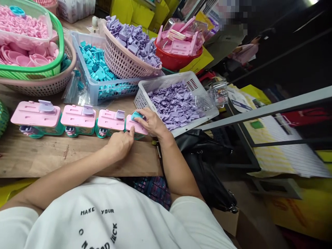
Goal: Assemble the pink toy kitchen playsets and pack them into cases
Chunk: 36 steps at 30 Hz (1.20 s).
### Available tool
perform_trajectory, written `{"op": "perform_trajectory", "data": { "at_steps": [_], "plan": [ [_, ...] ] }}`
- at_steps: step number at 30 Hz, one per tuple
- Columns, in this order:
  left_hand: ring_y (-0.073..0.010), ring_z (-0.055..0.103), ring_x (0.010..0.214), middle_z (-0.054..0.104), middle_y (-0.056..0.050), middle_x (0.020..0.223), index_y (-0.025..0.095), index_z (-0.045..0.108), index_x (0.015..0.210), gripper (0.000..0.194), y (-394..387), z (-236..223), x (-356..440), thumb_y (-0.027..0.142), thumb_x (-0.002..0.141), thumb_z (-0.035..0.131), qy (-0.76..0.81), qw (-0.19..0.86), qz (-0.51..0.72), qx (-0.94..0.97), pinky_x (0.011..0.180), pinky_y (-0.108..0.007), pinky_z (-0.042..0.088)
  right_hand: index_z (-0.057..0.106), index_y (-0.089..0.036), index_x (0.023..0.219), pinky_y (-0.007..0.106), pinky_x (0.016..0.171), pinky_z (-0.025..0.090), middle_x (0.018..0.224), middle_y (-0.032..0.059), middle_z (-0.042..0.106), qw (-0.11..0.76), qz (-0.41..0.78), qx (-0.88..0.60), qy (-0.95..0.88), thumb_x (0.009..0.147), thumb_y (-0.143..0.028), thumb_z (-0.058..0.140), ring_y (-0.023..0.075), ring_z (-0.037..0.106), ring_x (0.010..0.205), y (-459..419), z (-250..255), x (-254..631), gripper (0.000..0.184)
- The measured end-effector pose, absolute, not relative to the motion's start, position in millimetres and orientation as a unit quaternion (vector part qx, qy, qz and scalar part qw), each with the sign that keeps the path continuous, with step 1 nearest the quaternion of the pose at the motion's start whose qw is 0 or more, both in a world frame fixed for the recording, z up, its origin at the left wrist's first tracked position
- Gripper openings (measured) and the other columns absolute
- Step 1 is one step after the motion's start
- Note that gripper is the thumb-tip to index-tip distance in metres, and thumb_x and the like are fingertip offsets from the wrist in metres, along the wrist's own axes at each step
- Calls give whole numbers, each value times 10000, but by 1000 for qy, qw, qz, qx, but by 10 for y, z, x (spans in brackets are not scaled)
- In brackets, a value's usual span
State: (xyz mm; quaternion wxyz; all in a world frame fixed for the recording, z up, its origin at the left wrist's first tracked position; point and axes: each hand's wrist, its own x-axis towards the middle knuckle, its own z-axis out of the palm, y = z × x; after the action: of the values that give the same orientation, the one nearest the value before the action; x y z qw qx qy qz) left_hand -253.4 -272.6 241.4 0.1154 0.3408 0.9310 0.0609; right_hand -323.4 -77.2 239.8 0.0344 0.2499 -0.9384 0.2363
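"How are your hands set?"

"My right hand [150, 123] pinches a turquoise piece [135, 116] on the pink lid [139, 129] at the row's right end. My left hand [120, 144] points a finger onto the lid's near side; I can't tell whether it grips."

"Doing it well?"

"I'd square the piece, brace the lid, then press evenly."

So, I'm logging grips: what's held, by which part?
The right hand holds a teal piece by its right side; the left hand touches the pink top.
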Motion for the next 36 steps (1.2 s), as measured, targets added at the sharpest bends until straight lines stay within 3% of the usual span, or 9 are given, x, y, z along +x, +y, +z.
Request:
{"op": "perform_trajectory", "data": {
  "at_steps": [8,13,16,18,21,24,29,32,36],
  "plan": [
    [-275,741,928,735,-215,974,-4,294,1560,664,-2692,2488,-2559,2,911,435,936,136,86,314,691,-314,521,654,-212,1284,415,976,459,1156,94,710,97,168,228,-954,1015,-397,481,262,586,1064,-869,2247,-3125,369],
    [-296,718,993,731,-177,1116,95,514,1416,553,-2936,2418,-2555,190,879,601,923,109,237,281,802,-363,538,553,-168,1439,479,1045,453,1175,141,669,128,162,216,-954,995,-434,503,296,583,1140,-885,2310,-3006,520],
    [-225,690,944,726,-110,1072,121,605,1249,419,-3192,2386,-2532,262,855,630,867,75,440,223,828,-319,523,561,-211,1435,475,1059,473,1309,142,615,151,282,195,-927,988,-483,503,296,574,1219,-1018,2432,-2737,527],
    [-182,660,867,710,-65,972,129,647,1102,344,-3348,2400,-2539,313,812,670,811,64,550,191,792,-285,515,611,-253,1383,423,954,543,1284,107,644,68,399,201,-892,964,-506,552,267,633,1128,-1166,2494,-2570,493],
    [-134,602,702,664,-18,817,131,657,997,367,-3512,2478,-2607,396,753,722,735,111,650,155,672,-252,499,695,-257,1249,344,759,581,1089,59,724,-62,543,175,-819,888,-549,663,206,681,882,-1402,2513,-2486,466],
    [-104,547,576,619,6,708,122,664,962,451,-3598,2585,-2696,485,712,761,676,164,707,127,559,-226,460,698,-247,1160,282,621,562,908,21,722,-85,630,110,-764,815,-572,735,156,649,726,-1593,2489,-2572,475],
    [-96,531,566,627,1,734,121,688,936,488,-3698,2720,-2800,497,650,810,687,70,716,103,536,-220,428,653,-276,1155,276,641,578,1063,23,723,-42,659,93,-745,826,-640,676,168,678,848,-1757,2560,-2726,491],
    [-97,530,589,619,5,730,123,710,918,401,-3789,2823,-2937,446,688,771,731,69,663,145,577,-224,432,689,-254,1113,315,727,578,1052,36,733,16,558,151,-816,841,-598,680,191,670,903,-1743,2686,-2846,438],
    [-111,508,571,556,25,603,133,753,916,256,-3843,2989,-3291,302,727,719,855,103,477,175,595,-237,394,726,-245,1106,379,851,535,992,47,736,47,378,219,-898,875,-503,677,217,654,919,-1712,2794,-3106,350]
  ]
}}
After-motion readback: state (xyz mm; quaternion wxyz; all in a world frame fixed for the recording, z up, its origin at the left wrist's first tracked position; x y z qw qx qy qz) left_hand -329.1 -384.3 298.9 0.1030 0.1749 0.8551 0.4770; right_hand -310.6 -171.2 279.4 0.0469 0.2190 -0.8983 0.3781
